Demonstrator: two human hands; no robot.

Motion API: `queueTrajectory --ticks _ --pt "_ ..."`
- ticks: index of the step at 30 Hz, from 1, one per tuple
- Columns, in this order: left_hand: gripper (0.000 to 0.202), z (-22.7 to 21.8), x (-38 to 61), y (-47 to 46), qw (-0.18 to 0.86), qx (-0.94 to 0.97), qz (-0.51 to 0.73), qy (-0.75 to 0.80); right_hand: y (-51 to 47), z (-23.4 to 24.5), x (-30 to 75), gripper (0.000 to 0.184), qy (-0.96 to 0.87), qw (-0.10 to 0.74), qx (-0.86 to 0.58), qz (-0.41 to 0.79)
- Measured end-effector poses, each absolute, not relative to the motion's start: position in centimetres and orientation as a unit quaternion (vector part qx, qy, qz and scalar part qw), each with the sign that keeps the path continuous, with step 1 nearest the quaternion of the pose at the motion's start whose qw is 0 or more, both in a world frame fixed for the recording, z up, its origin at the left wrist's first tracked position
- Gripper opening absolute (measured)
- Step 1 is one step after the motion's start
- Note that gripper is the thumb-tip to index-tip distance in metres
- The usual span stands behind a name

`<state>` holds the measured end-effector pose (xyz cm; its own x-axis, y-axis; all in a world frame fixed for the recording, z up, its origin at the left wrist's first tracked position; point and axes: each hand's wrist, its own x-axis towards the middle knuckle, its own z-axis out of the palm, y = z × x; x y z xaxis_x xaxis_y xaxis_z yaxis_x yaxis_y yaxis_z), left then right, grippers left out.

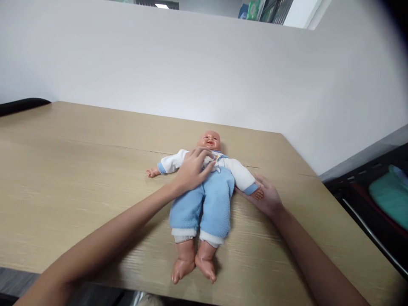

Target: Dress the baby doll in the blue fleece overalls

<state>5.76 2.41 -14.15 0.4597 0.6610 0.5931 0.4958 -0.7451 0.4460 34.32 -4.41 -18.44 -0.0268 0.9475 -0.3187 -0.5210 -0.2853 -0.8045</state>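
Observation:
A baby doll (210, 199) in a white top and light blue trousers lies on its back on the wooden table (79, 170), head away from me and bare feet near the front edge. My left hand (193, 169) rests on the doll's chest with its fingers bent over the top of the bib. My right hand (266, 194) lies palm up under the doll's right-side arm, with that small hand and blue cuff resting on my spread fingers.
A white partition wall (204, 68) stands along the table's far edge. To the right, beyond the table's edge, is a dark shelf or bin (366, 191) with a teal cloth (390, 197) in it. A black edge (22, 104) shows at the far left.

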Motion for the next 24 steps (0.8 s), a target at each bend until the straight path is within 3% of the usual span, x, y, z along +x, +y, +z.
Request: queueTrajectory --ticks 6,15,21,24 --pt "0.026 -18.2 -0.4 2.0 0.218 0.768 0.43 0.421 -4.4 -18.6 34.1 0.028 -0.246 0.567 -0.424 0.663" --pt "0.035 -19.2 -0.6 1.7 0.232 0.775 0.378 0.45 -4.8 -18.4 33.3 0.031 -0.274 0.559 -0.445 0.644" --pt "0.028 -17.7 -1.8 2.0 0.022 0.802 0.362 0.475 -5.1 -18.5 32.7 0.043 -0.367 0.535 -0.459 0.607" --pt "0.04 -17.4 -3.3 3.1 -0.03 0.78 0.334 0.528 -5.3 -18.7 32.3 0.045 -0.39 0.537 -0.486 0.569"
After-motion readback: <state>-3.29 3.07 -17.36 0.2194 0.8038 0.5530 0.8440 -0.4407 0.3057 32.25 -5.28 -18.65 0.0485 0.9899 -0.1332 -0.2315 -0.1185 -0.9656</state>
